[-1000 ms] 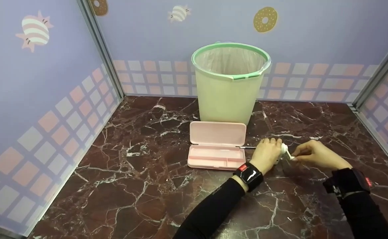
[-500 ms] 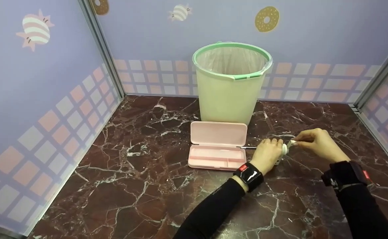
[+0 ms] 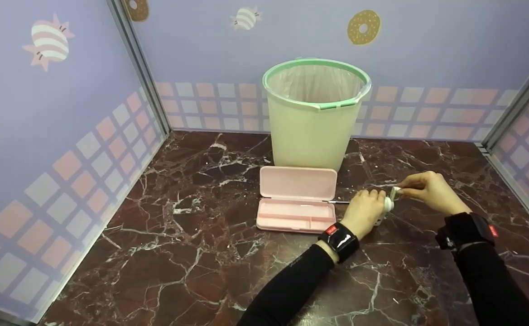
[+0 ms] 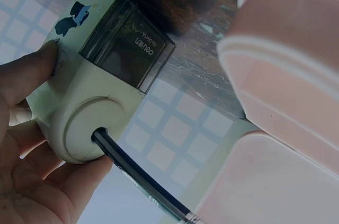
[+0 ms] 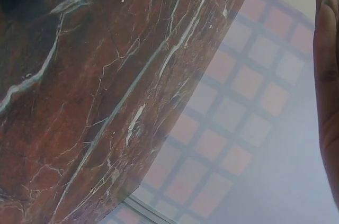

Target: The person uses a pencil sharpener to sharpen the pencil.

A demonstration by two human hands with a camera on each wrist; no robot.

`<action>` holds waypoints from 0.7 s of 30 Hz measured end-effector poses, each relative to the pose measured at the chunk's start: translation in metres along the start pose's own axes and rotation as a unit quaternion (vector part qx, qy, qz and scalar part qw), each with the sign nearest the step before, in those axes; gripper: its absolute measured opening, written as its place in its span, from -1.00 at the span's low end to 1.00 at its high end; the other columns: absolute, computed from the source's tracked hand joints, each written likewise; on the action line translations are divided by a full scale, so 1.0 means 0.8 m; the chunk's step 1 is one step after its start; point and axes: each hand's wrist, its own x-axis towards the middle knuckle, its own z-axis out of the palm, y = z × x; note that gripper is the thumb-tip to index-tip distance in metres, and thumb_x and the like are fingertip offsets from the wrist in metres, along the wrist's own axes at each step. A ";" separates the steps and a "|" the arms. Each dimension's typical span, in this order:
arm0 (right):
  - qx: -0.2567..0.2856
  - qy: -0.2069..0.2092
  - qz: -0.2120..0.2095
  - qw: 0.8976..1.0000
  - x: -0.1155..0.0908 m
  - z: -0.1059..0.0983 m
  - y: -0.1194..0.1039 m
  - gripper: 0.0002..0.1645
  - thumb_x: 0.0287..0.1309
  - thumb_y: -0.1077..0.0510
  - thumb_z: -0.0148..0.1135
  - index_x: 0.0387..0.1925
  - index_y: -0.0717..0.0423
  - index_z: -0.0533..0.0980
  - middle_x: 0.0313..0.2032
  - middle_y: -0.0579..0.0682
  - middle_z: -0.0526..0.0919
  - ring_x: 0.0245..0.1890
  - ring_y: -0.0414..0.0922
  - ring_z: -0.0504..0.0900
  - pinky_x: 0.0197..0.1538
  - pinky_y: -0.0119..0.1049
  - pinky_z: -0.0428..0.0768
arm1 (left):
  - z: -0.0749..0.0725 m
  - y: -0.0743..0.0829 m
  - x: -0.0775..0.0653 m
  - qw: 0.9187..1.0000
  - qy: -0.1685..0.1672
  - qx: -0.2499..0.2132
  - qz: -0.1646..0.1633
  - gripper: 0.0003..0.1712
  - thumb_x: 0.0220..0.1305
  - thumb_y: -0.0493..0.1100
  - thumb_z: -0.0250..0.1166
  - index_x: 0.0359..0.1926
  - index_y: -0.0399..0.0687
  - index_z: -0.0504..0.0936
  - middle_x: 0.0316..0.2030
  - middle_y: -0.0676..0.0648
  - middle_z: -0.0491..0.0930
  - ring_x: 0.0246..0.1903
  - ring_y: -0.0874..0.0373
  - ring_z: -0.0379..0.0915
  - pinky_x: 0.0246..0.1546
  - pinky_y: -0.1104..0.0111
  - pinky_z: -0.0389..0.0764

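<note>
My left hand (image 3: 363, 210) grips a white crank pencil sharpener (image 4: 114, 89) with a clear dark shavings drawer, mostly hidden under the fingers in the head view. A dark pencil (image 4: 139, 173) sticks out of its round front hole, pointing towards the pink pencil case. On the sharpener's other side, my right hand (image 3: 433, 192) pinches the crank handle (image 3: 394, 192) between thumb and fingers. In the right wrist view only a finger edge (image 5: 327, 75) shows; the crank is out of that frame.
The pink pencil case (image 3: 296, 208) lies with its lid up, left of the left hand. Behind it stands a pale green bin (image 3: 312, 136) with a liner. Patterned panels (image 3: 192, 45) wall in the dark marbled table (image 3: 178, 253).
My right hand has swung the crank handle from low in front of the sharpener up and over, rising and shifting slightly left. The left hand stays in place on the sharpener.
</note>
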 end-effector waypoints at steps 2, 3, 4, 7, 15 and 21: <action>-0.001 0.008 -0.003 1.000 0.003 0.003 0.002 -0.85 0.16 0.31 0.32 -0.22 0.29 0.68 -0.27 0.28 0.76 -0.41 -0.43 0.68 -0.32 -0.49 0.65 | 0.000 -0.001 0.000 1.000 0.000 0.002 0.004 -0.58 0.31 -0.05 0.19 0.18 0.10 0.55 -0.12 0.16 0.64 -0.18 0.31 0.56 -0.07 0.51 0.56; -0.004 0.012 -0.003 1.000 0.005 0.004 0.004 -0.85 0.16 0.32 0.32 -0.22 0.30 0.68 -0.27 0.29 0.75 -0.41 -0.45 0.67 -0.33 -0.50 0.64 | 0.000 -0.001 0.000 1.000 0.002 0.003 0.006 -0.58 0.30 -0.04 0.19 0.18 0.10 0.55 -0.12 0.16 0.64 -0.18 0.31 0.56 -0.07 0.51 0.56; -0.007 0.018 -0.003 1.000 0.007 0.006 0.005 -0.85 0.15 0.32 0.32 -0.23 0.31 0.68 -0.27 0.29 0.75 -0.41 -0.45 0.67 -0.34 -0.52 0.63 | 0.000 -0.002 0.000 1.000 0.004 0.002 0.007 -0.58 0.30 -0.04 0.20 0.17 0.10 0.56 -0.12 0.15 0.65 -0.19 0.31 0.56 -0.08 0.51 0.56; -0.019 0.040 -0.001 0.999 0.012 0.014 0.009 -0.85 0.13 0.32 0.34 -0.25 0.34 0.67 -0.28 0.31 0.74 -0.41 -0.50 0.63 -0.37 -0.58 0.60 | 0.001 -0.002 0.000 1.000 0.009 0.003 0.009 -0.58 0.30 -0.05 0.21 0.17 0.09 0.56 -0.12 0.15 0.65 -0.22 0.31 0.57 -0.09 0.52 0.55; -0.055 0.073 0.012 0.996 0.021 0.038 0.019 -0.85 0.10 0.33 0.36 -0.28 0.36 0.68 -0.29 0.33 0.74 -0.35 0.07 0.76 -0.39 -0.54 0.54 | 0.001 -0.004 0.001 1.000 -0.002 -0.006 0.010 -0.52 0.29 -0.08 0.21 0.24 0.09 0.54 -0.06 0.14 0.65 -0.14 0.30 0.56 -0.02 0.51 0.55; -0.076 0.007 -0.001 0.997 0.015 0.058 0.035 -0.88 -0.01 0.30 0.41 -0.38 0.30 0.68 -0.37 0.20 0.76 -0.37 -0.07 0.66 -0.25 -0.28 0.58 | 0.003 -0.003 -0.001 1.000 0.018 -0.004 0.011 -0.58 0.32 -0.07 0.17 0.19 0.08 0.56 -0.09 0.14 0.65 -0.16 0.29 0.57 -0.08 0.52 0.57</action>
